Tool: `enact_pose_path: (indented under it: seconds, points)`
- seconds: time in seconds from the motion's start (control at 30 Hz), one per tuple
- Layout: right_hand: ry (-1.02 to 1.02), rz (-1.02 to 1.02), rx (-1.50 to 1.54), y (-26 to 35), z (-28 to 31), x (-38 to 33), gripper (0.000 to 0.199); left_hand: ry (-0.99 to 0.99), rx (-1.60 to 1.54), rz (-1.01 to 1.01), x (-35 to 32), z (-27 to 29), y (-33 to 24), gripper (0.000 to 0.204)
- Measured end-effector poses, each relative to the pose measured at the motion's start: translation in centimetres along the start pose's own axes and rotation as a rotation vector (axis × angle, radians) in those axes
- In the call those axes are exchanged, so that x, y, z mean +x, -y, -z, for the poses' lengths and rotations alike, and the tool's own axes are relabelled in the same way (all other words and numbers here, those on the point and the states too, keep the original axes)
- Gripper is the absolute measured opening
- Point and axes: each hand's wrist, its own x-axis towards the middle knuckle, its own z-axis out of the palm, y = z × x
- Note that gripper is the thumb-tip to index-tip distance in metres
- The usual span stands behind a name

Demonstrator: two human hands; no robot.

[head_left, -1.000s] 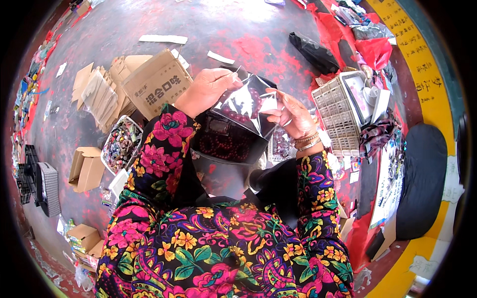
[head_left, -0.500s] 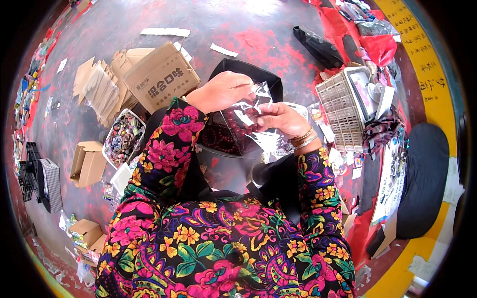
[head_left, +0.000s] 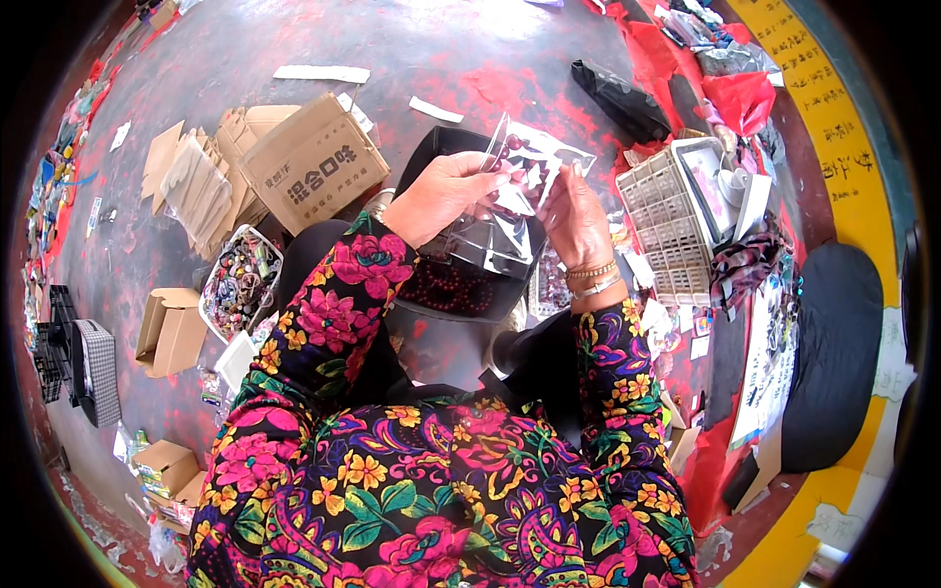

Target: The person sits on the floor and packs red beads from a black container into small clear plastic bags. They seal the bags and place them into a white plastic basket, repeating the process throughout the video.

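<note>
A clear, shiny plastic bag [head_left: 534, 162] is stretched between my two hands above a black container. Dark red round beads [head_left: 512, 144] show at the bag's upper left; I cannot tell whether they lie inside it or behind it. My left hand [head_left: 446, 196] is closed, thumb and fingers pinching the bag's left side close to the beads. On the other side, my right hand [head_left: 580, 225] has its fingertips closed on the bag's right edge. Below them, the black container [head_left: 510, 312] sits between my knees, with more dark red bead strings [head_left: 441, 289] in it.
A brown cardboard box [head_left: 316, 162] and flattened cardboard [head_left: 196, 181] lie to the left, above a white basket [head_left: 243, 279] of assorted trinkets. At the right stands a cream plastic crate [head_left: 662, 230]. A black bag [head_left: 618, 98] lies beyond it on the red-stained floor.
The plastic bag has moved up and away from me, and red beads now show at its top. My right hand has turned upright; my left hand has shifted slightly down.
</note>
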Motion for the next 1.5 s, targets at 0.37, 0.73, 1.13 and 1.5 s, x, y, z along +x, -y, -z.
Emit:
enact_pose_path:
  seconds: [0.37, 0.73, 1.13, 1.5]
  points:
    - [-0.041, 0.060, -0.030, 0.9, 0.4, -0.3, 0.040, 0.055, 0.016, -0.019, 0.0, -0.4, -0.1, 0.029]
    - [0.101, 0.223, -0.189, 1.4, -0.3, -0.8, 0.040, 0.032, 0.219, -0.281, -0.3, -1.0, -0.6, 0.040]
    - [-0.114, 0.047, 0.049, 1.5, -0.9, -0.5, 0.038, 0.052, -0.187, 0.037, 0.2, -1.2, 1.0, 0.027]
    - [-0.154, -0.183, -0.107, 0.6, 0.2, -0.5, 0.024, -0.126, -0.302, 0.012, 0.4, -1.0, 1.6, 0.021]
